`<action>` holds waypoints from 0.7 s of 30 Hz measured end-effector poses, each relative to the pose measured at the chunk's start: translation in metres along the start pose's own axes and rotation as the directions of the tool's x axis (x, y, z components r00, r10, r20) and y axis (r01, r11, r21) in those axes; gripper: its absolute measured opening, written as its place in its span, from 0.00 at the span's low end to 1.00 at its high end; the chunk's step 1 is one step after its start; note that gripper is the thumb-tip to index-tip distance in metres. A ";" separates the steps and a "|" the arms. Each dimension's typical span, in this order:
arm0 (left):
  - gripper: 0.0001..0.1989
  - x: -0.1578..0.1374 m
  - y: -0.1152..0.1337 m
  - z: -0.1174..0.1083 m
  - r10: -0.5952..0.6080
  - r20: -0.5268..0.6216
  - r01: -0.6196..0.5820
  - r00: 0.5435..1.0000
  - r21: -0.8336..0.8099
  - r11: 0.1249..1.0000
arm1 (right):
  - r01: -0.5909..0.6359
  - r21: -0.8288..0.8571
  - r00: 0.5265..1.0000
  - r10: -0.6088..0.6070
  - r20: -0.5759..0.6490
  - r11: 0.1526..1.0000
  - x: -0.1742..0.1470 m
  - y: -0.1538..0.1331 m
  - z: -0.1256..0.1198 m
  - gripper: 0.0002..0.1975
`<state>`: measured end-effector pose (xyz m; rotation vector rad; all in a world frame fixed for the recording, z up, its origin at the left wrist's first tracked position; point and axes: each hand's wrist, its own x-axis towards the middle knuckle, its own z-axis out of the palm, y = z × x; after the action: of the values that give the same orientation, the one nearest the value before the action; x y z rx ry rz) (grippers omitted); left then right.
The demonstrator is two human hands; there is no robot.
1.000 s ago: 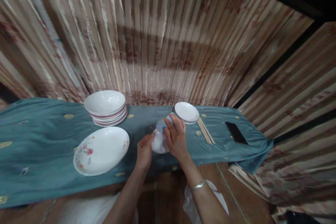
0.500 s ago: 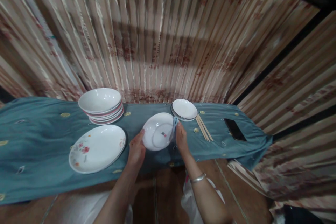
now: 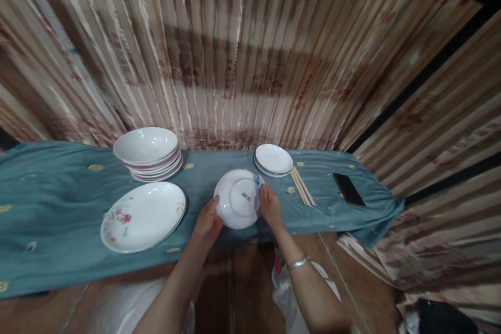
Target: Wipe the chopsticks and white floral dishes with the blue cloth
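Between my hands, over the front of the table, a white plate [image 3: 229, 209] is held with its underside facing me; its foot ring and a small printed mark show. My left hand [image 3: 209, 219] grips the plate's left edge, thumb on the underside. At the right rim, my right hand [image 3: 270, 203] is closed on a small blue cloth [image 3: 259, 181] pressed against the plate. Left of the plate lies a white oval platter [image 3: 144, 216] with red and orange flowers. To the right behind it sits a short stack of small white plates [image 3: 274, 158].
A stack of white bowls with red bands [image 3: 146, 146] stands at the back left. Wooden chopsticks [image 3: 302, 188] and a black phone [image 3: 348, 189] lie on the right of the teal tablecloth [image 3: 219, 159]. A pleated curtain [image 3: 235, 62] hangs close behind.
The plate has turned so its underside faces me more fully. My left hand has shifted slightly right and down along its edge, and the cloth has moved a little on the right rim.
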<state>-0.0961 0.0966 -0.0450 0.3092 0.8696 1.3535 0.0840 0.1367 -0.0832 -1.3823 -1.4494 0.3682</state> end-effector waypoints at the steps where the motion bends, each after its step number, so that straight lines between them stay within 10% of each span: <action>1: 0.16 0.001 0.000 -0.001 -0.014 -0.008 0.014 1.000 -0.005 1.000 | 0.016 -0.014 1.000 -0.016 0.008 1.000 -0.003 0.001 0.000 0.25; 21: 0.08 0.008 -0.004 -0.007 -0.008 -0.042 0.005 0.999 -0.065 0.998 | 0.290 -0.331 0.951 -0.233 0.202 0.898 -0.053 -0.026 -0.003 0.25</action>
<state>-0.0985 0.1006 -0.0552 0.2279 0.8592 1.3839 0.0613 0.0822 -0.0856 -1.4379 -1.8799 0.0374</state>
